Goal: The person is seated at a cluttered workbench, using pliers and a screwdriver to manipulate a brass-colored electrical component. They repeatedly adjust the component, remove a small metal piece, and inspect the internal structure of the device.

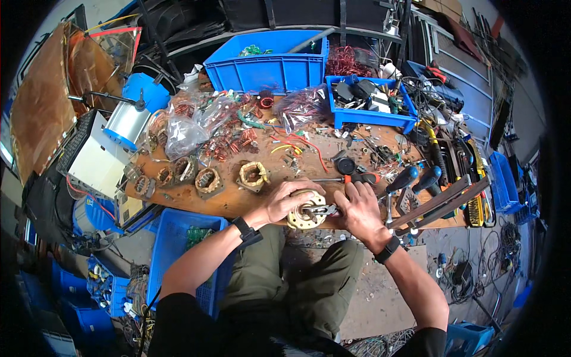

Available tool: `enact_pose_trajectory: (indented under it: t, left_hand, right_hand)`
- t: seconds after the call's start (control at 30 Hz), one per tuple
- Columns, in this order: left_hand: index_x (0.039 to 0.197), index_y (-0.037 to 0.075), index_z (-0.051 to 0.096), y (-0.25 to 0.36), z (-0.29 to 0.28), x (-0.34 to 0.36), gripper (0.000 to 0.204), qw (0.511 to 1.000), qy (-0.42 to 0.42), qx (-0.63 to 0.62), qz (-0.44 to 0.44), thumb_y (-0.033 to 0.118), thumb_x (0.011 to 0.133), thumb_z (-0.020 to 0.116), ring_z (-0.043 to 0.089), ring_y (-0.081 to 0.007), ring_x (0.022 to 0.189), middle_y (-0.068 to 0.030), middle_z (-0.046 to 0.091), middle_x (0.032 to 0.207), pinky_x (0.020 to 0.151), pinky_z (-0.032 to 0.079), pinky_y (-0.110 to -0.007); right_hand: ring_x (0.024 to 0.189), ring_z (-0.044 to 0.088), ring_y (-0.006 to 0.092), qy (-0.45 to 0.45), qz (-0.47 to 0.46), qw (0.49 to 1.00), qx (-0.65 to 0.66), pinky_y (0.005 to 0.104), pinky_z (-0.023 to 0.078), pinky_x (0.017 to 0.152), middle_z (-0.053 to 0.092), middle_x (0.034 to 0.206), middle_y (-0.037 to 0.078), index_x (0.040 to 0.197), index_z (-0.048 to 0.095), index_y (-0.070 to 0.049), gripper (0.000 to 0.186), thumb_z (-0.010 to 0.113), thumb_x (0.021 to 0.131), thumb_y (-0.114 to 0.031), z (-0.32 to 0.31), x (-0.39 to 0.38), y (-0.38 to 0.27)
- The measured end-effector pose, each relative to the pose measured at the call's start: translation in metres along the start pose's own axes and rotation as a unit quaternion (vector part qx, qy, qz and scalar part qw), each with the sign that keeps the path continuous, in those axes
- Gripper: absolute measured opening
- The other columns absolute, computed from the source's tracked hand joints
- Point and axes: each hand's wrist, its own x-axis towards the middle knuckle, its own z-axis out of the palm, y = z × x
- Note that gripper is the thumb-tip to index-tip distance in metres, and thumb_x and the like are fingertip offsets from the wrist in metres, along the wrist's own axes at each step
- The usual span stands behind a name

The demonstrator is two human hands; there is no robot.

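At the bench's front edge, my left hand is closed round the upper left of a round, yellowish metal motor part with holes in its face. A short stub shows at its middle. My right hand is closed on pliers, whose metal jaws lie against that middle; whether they grip the stub I cannot tell. The pliers' handles are mostly hidden under my fingers. Just beyond my hands lies a screwdriver with a red and black handle. A motor stator with pale windings stands left of it.
More stators stand along the bench's left. Copper wire scraps and plastic bags lie behind them. Blue bins line the back. Blue-handled tools and long metal bars are at the right. A blue crate stands by my left leg.
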Motion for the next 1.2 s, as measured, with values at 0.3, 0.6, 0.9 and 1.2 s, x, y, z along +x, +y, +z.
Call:
enact_pose_trajectory:
  t: [0.3, 0.6, 0.9, 1.2]
  left_hand:
    - [0.125, -0.002, 0.072, -0.008, 0.0, 0.0, 0.044, 1.0, 0.002, -0.006, 0.012, 0.035, 0.105, 0.058, 0.064, -0.0238, 0.119, -0.0129, 0.071, 0.123, 0.107, 0.048, -0.039]
    - [0.126, -0.002, 0.072, -0.009, 0.001, 0.001, 0.044, 1.0, 0.002, -0.013, 0.018, 0.035, 0.106, 0.058, 0.065, -0.0227, 0.119, -0.0126, 0.072, 0.123, 0.106, 0.048, -0.038]
    - [0.126, -0.002, 0.072, -0.014, 0.002, 0.0, 0.043, 0.999, 0.01, -0.025, 0.021, 0.033, 0.105, 0.06, 0.066, -0.0233, 0.117, -0.0142, 0.072, 0.123, 0.106, 0.049, -0.039]
    - [0.125, -0.001, 0.073, -0.015, 0.003, 0.0, 0.041, 0.999, 0.019, -0.026, 0.019, 0.032, 0.105, 0.061, 0.066, -0.0213, 0.117, -0.0123, 0.072, 0.122, 0.106, 0.049, -0.038]
  right_hand:
    - [0.097, 0.06, 0.0311, -0.018, 0.008, 1.0, 0.006, 0.0443, 0.047, 0.089, 0.059, 0.096, 0.012, 0.104, 0.063, -0.012, 0.025, 0.072, 0.083, -0.021, -0.004, 0.002, -0.001]
    - [0.098, 0.059, 0.0316, -0.016, 0.012, 1.0, 0.007, 0.0448, 0.046, 0.089, 0.059, 0.097, 0.012, 0.104, 0.064, -0.013, 0.022, 0.068, 0.083, -0.017, 0.002, -0.001, 0.002]
    - [0.097, 0.058, 0.0313, -0.013, 0.013, 1.0, 0.014, 0.0449, 0.045, 0.086, 0.059, 0.096, 0.012, 0.098, 0.063, -0.013, 0.021, 0.073, 0.083, -0.024, -0.001, 0.001, -0.001]
    - [0.095, 0.058, 0.0332, -0.008, 0.013, 0.999, 0.033, 0.0468, 0.045, 0.086, 0.059, 0.096, 0.012, 0.096, 0.063, -0.011, 0.035, 0.083, 0.075, -0.03, 0.0, 0.001, -0.002]
